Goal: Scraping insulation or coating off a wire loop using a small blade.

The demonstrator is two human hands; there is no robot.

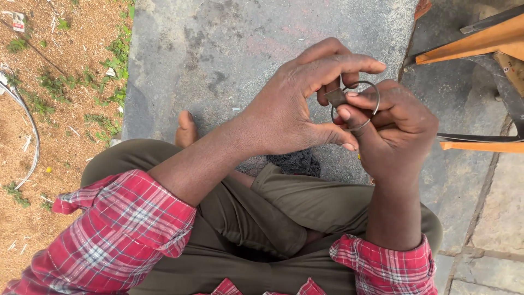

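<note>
Concrete slab (229, 49): grey, stained, under the seated person; bare soil with weeds to one side. Wooden frame pieces (480, 41): orange, at the slab's far edge. Left hand (295, 109): grip closed, thumb and fingers pinching a small flat metal piece (337, 97). Right hand (398, 128): grip closed on a wire ring (374, 98). The piece touches the ring; whether it is attached cannot be told.
</note>
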